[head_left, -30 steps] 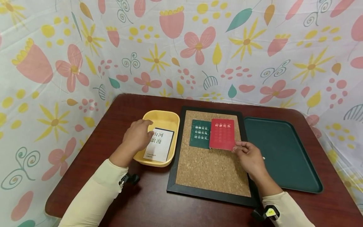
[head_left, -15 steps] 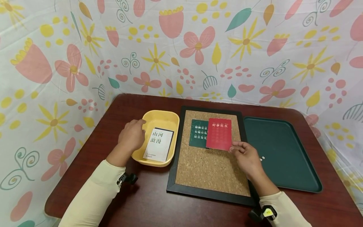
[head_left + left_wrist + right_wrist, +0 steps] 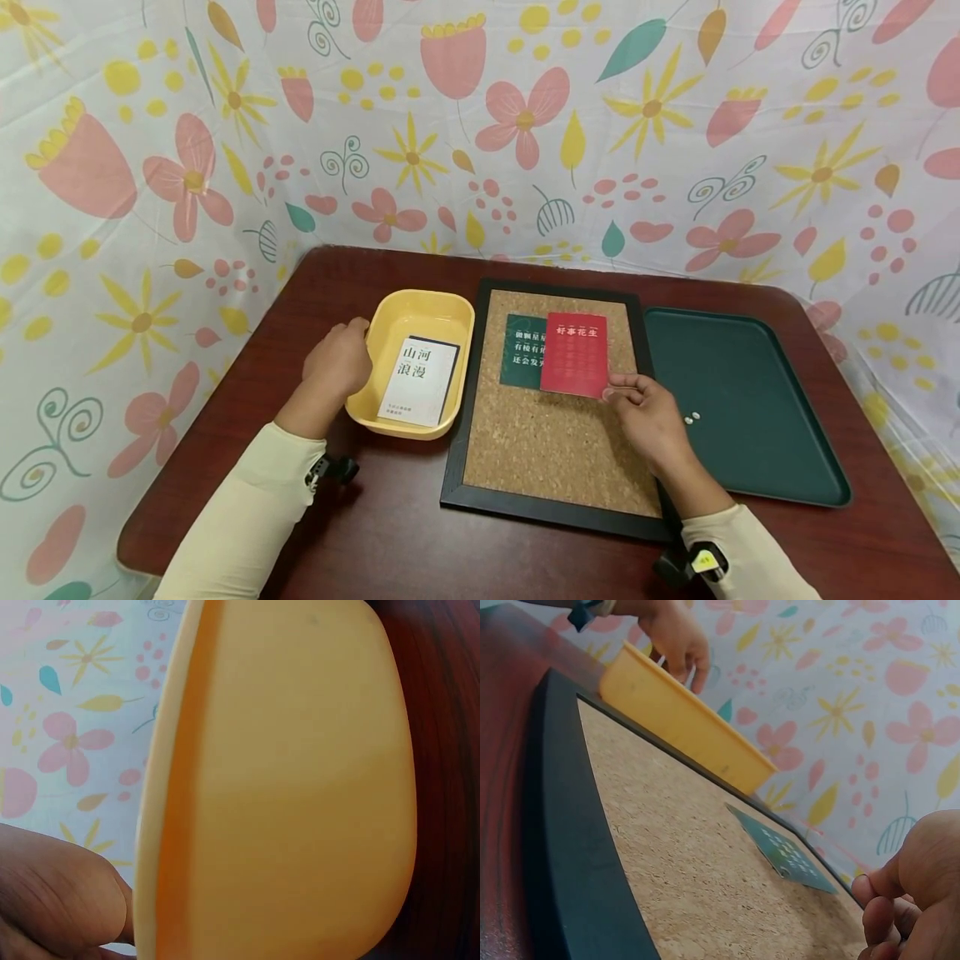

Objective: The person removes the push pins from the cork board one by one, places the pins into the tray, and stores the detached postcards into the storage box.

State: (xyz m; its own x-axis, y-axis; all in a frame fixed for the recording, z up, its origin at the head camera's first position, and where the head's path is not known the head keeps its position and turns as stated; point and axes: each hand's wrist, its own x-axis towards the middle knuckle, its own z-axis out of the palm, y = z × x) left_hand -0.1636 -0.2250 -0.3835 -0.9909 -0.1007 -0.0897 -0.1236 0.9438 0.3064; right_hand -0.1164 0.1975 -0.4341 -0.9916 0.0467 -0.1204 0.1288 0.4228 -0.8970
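My right hand [image 3: 651,417] pinches the lower right corner of a red card [image 3: 574,357] with white lettering. The card partly covers a green card [image 3: 519,367] on a black-framed corkboard [image 3: 558,450]. In the right wrist view the thumb and fingers meet at right, and the green card [image 3: 781,853] lies on the cork. My left hand [image 3: 336,360] is at the left rim of a yellow basin [image 3: 420,310], its fingers loosely bent and pointing down in the right wrist view. A white card or booklet [image 3: 420,379] lies in the basin, over something dark blue.
A dark green tray [image 3: 750,367] stands right of the corkboard, with small white pieces [image 3: 692,417] in it. All rest on a dark red-brown table [image 3: 375,517]. A flower-patterned cloth [image 3: 480,150] rises along the table's back and sides.
The left hand has drawn back leftward from over the basin to its rim, uncovering the white card. The right hand has shifted the red card slightly left, over more of the green card.
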